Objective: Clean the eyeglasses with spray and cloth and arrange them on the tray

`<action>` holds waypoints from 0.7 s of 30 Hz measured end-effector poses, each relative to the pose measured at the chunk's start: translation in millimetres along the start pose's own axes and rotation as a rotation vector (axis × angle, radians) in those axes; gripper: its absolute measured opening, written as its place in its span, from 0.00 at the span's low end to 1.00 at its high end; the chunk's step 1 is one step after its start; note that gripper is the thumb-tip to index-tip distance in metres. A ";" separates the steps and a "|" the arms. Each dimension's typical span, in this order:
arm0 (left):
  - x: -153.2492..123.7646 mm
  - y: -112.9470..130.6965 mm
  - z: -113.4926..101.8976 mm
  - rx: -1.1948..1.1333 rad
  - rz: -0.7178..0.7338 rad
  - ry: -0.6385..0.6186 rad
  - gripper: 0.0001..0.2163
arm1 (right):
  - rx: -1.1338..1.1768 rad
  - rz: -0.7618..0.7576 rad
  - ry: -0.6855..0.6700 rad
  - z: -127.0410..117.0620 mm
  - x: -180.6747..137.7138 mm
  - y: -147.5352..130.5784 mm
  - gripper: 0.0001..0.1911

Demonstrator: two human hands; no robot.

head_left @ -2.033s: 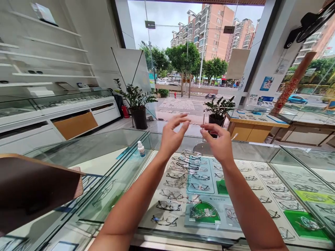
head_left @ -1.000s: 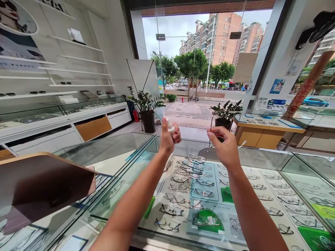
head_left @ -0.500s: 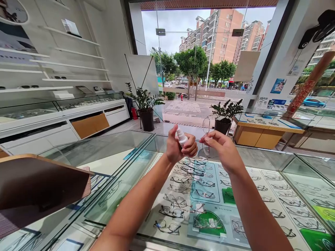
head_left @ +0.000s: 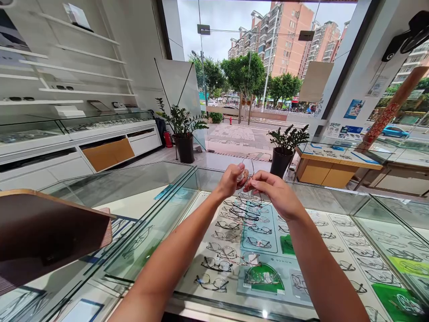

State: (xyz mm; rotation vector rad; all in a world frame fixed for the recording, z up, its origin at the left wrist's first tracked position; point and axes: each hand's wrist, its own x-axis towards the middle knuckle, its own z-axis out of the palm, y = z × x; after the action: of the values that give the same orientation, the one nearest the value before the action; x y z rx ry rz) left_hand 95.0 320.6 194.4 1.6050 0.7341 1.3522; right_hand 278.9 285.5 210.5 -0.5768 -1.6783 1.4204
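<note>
Both hands are raised above the far part of a glass-topped bench (head_left: 187, 301), close together. The left hand (head_left: 232, 180) is closed around a white bottle (head_left: 240, 177); the fingers cover most of it, and only a small white portion shows, below the thumb tip. The right hand (head_left: 272, 188) pinches a pair of thin-rimmed glasses (head_left: 253, 168) between thumb and fingers. The glasses are held on end, 1 rim projecting above the fingertips; the lower part is hard to make out against the display. They stand just beside the left hand, and whether they touch the bottle cannot be determined.

Inside the bench, beneath the forearms, rows of spectacle frames (head_left: 217, 264) are laid out on a pale base. Some rest on a light blue card (head_left: 264, 248); a green card (head_left: 397, 298) lies toward the right. A dark brown panel (head_left: 50, 230) with a light wood edge occupies the left foreground. Beyond the bench, 2 potted plants (head_left: 186, 147) stand before the glass front, with a red fire extinguisher (head_left: 168, 139) near the left plant. Wall shelves (head_left: 87, 92) at left carry a few items.
</note>
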 end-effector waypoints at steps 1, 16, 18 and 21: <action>-0.3 0.8 0.2 -0.001 -0.001 -0.002 0.33 | 0.001 0.001 -0.002 0.3 -0.1 0.0 0.10; -4.6 4.1 2.9 0.151 -0.073 -0.227 0.36 | 0.104 -0.048 0.144 -12.0 -0.4 -6.9 0.13; -6.1 -0.7 6.5 0.209 -0.057 -0.318 0.36 | 0.133 -0.080 0.208 -13.5 0.4 -8.4 0.13; -6.6 -9.6 13.7 0.213 -0.025 -0.302 0.35 | 0.157 -0.088 0.203 -12.1 1.3 -9.0 0.14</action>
State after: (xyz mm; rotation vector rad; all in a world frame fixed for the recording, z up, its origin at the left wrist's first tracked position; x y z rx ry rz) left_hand 107.8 315.6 182.7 1.9099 0.7277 1.0080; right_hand 289.7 291.1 219.5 -0.5328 -1.4028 1.3678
